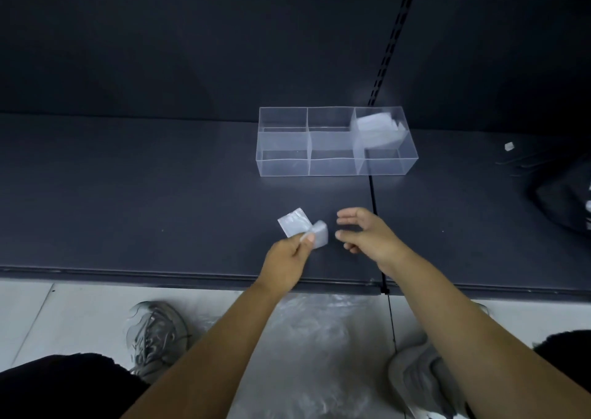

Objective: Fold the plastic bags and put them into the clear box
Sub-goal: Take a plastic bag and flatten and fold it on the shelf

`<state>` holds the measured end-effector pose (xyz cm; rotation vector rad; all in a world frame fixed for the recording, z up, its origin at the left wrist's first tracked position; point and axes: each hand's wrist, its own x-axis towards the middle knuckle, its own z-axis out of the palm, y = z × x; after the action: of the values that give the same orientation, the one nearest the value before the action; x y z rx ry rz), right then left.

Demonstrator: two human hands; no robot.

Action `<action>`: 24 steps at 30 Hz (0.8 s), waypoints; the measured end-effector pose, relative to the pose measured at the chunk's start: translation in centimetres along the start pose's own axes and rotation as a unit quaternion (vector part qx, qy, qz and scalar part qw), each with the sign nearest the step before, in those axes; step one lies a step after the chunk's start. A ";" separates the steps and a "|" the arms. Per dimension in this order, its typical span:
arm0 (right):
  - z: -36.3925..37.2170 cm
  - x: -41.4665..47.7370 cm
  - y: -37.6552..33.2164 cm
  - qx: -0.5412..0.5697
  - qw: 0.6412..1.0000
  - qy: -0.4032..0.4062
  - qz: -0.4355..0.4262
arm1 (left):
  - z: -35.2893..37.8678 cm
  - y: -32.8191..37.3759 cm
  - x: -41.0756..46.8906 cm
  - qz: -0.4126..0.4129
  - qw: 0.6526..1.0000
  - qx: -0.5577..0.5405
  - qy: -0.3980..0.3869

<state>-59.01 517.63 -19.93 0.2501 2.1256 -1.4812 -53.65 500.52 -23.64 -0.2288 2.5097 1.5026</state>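
My left hand (289,255) pinches a small folded plastic bag (299,224) between thumb and fingers, just above the dark shelf (160,195). Just to its right, my right hand (367,231) hovers with loosely spread fingers and holds nothing. The clear box (335,166) with several compartments stands farther back on the shelf. Folded plastic bags (377,127) lie in its far right compartment; the other compartments look bare.
A heap of loose clear plastic bags (313,348) lies on the pale floor between my grey shoes (153,332). A dark bag (566,201) sits at the right edge of the shelf, with a tiny white scrap (509,146) behind it.
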 end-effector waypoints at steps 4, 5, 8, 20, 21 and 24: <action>1.9 0.6 1.3 0.000 0.998 -0.058 -0.023 | -1.1 0.0 2.0 -0.097 0.985 -0.143 -0.011; 2.4 0.9 1.5 0.004 0.999 -0.046 -0.027 | -1.2 -0.1 2.4 -0.112 0.979 -0.168 -0.011; 3.4 1.7 1.9 0.010 1.000 0.015 -0.022 | -1.5 -0.3 3.2 -0.129 0.966 -0.224 -0.016; 4.7 3.6 1.5 -0.044 0.993 0.109 0.009 | -1.7 -1.6 3.3 -0.080 0.948 -0.109 0.287; 4.7 3.6 1.4 -0.048 0.993 0.112 0.009 | -1.7 -1.8 2.9 -0.007 0.952 -0.002 0.306; 4.9 3.7 1.2 -0.075 0.991 0.112 0.002 | -0.6 -2.2 2.5 0.206 0.931 0.220 0.206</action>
<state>-60.03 513.11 -24.03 0.3809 2.3983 -1.3361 -55.62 498.90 -25.88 0.0736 3.3192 1.0311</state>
